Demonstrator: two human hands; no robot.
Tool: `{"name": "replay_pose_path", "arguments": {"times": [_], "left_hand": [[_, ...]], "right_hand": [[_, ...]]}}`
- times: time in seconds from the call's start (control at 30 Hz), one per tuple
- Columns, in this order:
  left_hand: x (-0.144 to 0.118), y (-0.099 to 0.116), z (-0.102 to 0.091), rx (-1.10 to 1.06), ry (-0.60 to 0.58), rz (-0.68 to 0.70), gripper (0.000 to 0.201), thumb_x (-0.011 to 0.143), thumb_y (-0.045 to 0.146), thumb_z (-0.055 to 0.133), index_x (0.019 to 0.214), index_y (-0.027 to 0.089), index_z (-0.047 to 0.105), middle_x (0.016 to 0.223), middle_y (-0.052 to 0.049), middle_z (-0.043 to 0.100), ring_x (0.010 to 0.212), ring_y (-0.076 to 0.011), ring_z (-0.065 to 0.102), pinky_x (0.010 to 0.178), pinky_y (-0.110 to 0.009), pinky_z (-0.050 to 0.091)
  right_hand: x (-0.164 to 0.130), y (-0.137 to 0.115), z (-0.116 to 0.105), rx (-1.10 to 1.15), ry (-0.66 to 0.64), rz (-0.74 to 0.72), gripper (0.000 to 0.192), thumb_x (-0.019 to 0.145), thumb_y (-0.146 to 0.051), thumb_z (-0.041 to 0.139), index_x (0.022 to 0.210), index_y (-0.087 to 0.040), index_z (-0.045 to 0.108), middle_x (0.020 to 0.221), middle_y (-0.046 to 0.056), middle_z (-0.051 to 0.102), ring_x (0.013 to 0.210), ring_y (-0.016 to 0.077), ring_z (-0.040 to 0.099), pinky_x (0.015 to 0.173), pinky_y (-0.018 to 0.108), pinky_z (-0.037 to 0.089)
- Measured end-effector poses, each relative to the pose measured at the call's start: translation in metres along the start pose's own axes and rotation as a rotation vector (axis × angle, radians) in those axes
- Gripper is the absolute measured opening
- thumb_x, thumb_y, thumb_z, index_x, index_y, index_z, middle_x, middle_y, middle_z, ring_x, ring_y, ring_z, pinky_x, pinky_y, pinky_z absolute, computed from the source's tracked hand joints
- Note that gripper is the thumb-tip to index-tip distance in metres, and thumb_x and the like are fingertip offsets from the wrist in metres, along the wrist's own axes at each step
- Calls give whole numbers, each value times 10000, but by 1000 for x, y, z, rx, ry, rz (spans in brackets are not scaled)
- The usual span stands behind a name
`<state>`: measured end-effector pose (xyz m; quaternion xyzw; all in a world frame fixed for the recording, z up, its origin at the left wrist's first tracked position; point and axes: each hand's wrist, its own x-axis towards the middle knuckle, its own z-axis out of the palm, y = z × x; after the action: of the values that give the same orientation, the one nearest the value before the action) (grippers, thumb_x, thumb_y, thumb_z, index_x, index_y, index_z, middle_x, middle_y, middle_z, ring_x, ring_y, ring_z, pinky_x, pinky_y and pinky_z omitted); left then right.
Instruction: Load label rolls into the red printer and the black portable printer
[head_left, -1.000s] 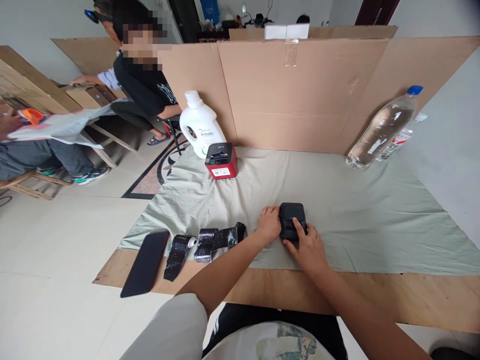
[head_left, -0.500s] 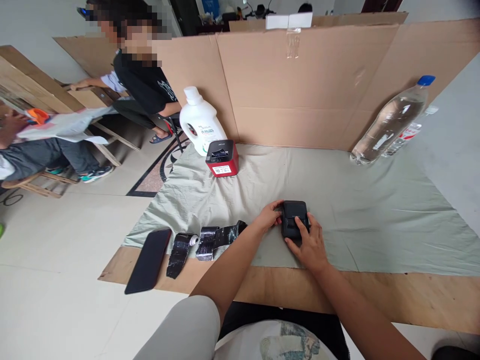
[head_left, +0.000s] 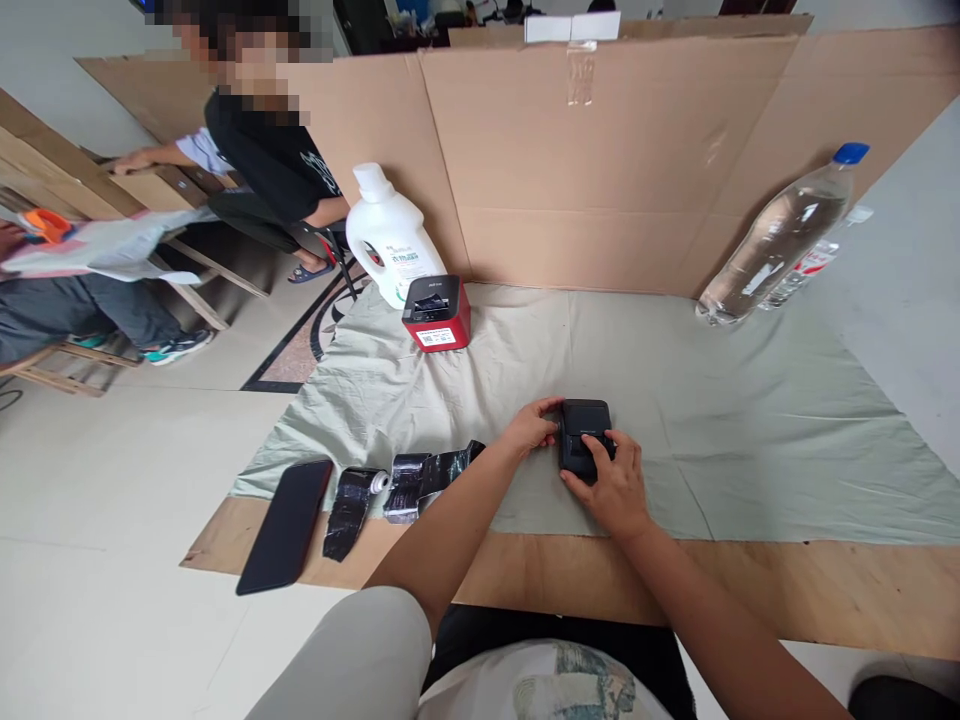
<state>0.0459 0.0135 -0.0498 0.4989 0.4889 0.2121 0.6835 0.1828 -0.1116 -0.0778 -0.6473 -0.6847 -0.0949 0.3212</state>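
Observation:
A small black box-shaped device [head_left: 584, 415], which looks like a portable printer with a lid, lies on the grey-green cloth [head_left: 517, 340] in front of me. My left hand [head_left: 534, 426] grips its left edge with bent fingers. Over its near right part bends my right hand [head_left: 613, 485], the thumb at the near edge, the index finger on the top face and the other fingers along the right side. Left of my forearm lie a curled strip of shiny black film [head_left: 405, 490] and a second black strip [head_left: 349, 515] with a small white roll core [head_left: 379, 482] at its end.
A dark phone-like slab [head_left: 286, 528] lies at the near left. Further back stand a red and black box-shaped device [head_left: 450, 328] and a white detergent jug [head_left: 394, 235]. A cardboard screen [head_left: 600, 170] rises behind; water bottles [head_left: 787, 240] lean right. Other people sit at left.
The view has shifted slightly. My right index finger has bent and drawn back a little on the black device's top face. Both hands stay at the device.

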Motion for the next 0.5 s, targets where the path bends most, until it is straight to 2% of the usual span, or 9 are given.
{"name": "replay_pose_path", "arguments": {"times": [0.13, 0.3, 0.5], "left_hand": [[-1, 6, 3, 15, 18, -8, 664, 697, -66, 487, 1303, 195, 557, 1353, -67, 564, 422, 23, 398, 401, -159, 303], [-2, 6, 0, 29, -14, -25, 671, 702, -50, 516, 1323, 201, 544, 1371, -84, 553, 424, 16, 413, 396, -163, 279], [-1, 2, 0, 36, -6, 2, 702, 671, -36, 530, 1321, 225, 542, 1408, -85, 525, 426, 18, 437, 380, -148, 316]], "right_hand": [[2, -1, -1, -21, -15, 28, 492, 773, -507, 645, 1124, -165, 593, 1172, 159, 388, 1066, 311, 405, 897, 507, 457], [2, -4, -1, -29, -36, 52, 493, 761, -503, 653, 1144, -199, 586, 1186, 151, 374, 1072, 325, 402, 886, 532, 453], [-3, -6, 2, -57, 2, 53, 636, 797, -495, 626, 1345, -218, 459, 1283, 175, 330, 1136, 349, 385, 907, 565, 435]]}}
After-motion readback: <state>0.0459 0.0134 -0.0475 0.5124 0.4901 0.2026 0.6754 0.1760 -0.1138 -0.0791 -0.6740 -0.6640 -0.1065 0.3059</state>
